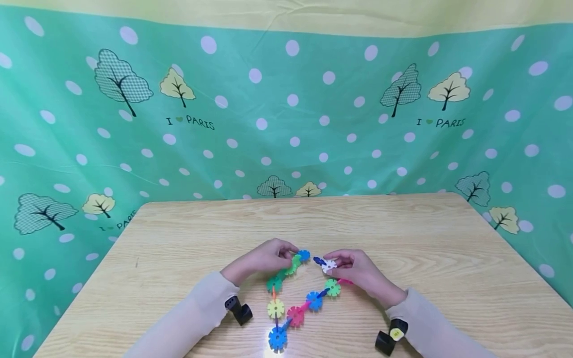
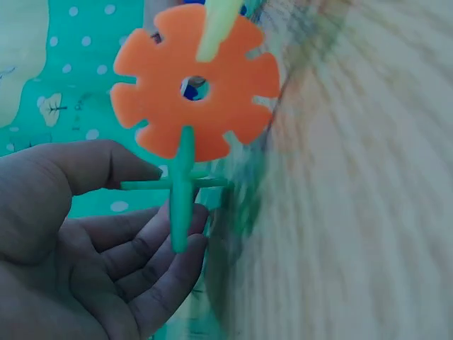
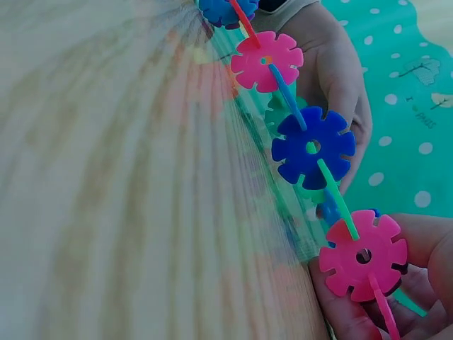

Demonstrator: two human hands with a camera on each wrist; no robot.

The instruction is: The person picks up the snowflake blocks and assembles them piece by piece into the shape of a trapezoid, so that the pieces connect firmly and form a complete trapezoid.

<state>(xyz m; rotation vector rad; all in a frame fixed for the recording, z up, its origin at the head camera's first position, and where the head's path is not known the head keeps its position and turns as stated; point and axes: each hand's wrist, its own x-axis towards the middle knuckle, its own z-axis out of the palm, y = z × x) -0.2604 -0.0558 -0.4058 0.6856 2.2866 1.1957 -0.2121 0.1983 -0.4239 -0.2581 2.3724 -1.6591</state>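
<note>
A chain of notched plastic discs lies in a loop before me, with a small gap at its far side. One end of the chain is a blue disc (image 1: 304,255), the other a dark blue disc (image 1: 320,260) joined to a white disc (image 1: 329,266). My left hand (image 1: 270,256) pinches the green discs (image 1: 293,265) beside the blue end. Thumb and fingertips of my right hand (image 1: 358,268) grip the white disc. In the left wrist view, an orange disc (image 2: 241,92) slots into a green disc (image 2: 182,212). Pink discs (image 3: 363,255) show in the right wrist view.
The chain's near corner is a blue disc (image 1: 277,338) on the wooden table (image 1: 179,238). A black wrist camera (image 1: 239,311) sits at my left sleeve, another wrist camera (image 1: 391,337) at my right. A patterned green cloth (image 1: 313,99) hangs behind the table.
</note>
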